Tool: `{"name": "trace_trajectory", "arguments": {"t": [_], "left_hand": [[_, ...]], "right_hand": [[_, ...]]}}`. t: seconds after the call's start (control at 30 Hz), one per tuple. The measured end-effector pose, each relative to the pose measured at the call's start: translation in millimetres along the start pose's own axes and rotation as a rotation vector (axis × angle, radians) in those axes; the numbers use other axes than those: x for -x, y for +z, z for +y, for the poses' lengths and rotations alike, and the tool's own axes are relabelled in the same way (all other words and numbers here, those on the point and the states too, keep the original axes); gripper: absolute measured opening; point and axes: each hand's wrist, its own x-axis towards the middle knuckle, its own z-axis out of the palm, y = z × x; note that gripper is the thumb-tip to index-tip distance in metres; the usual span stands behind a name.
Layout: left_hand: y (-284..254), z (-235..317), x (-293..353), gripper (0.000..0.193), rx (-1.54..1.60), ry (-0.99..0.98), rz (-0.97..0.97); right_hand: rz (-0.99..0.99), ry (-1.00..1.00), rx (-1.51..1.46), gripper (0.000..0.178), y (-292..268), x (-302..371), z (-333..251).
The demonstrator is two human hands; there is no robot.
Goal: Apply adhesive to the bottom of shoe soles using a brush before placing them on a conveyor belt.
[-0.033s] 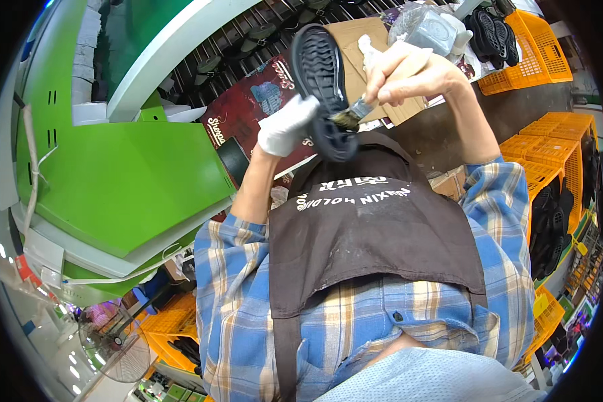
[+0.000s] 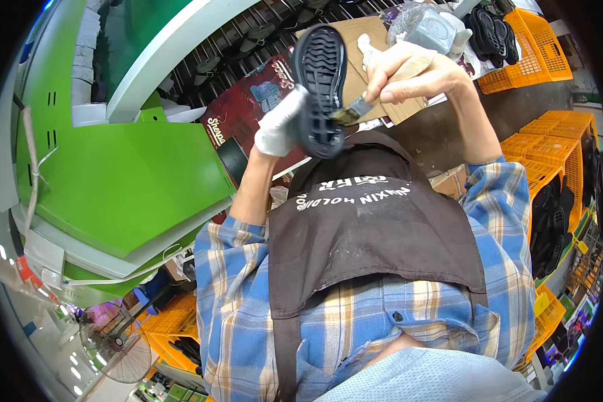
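Workshop surroundings: a green machine housing stands at the person's left, and orange crates holding dark soles line the right edge of the workbench. The gloved left hand grips 1 black shoe sole, held in the air above the bench with its tread facing the camera. The right hand closes its fingers on a brush, bristles touching the sole's lower edge. Risk: the brush may slip off the narrow edge, smearing the glove or the brown apron.
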Motion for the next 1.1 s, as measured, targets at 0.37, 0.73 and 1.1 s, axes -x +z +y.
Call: {"name": "trace_trajectory", "arguments": {"t": [0.37, 0.73, 1.1], "left_hand": [[-7, -4, 4, 0.051, 0.284, -0.243, -0.068], [5, -6, -2, 0.058, -0.219, 0.088, -0.016], [-25, 31, -18, 0.050, -0.321, 0.284, 0.006]], "right_hand": [[0.368, -0.099, 0.388, 0.016, 6, 15, 24], [0.767, 0.199, 0.029, 0.022, 62, -1, 16], [0.519, -0.172, 0.325, 0.019, 51, 7, 14]]}}
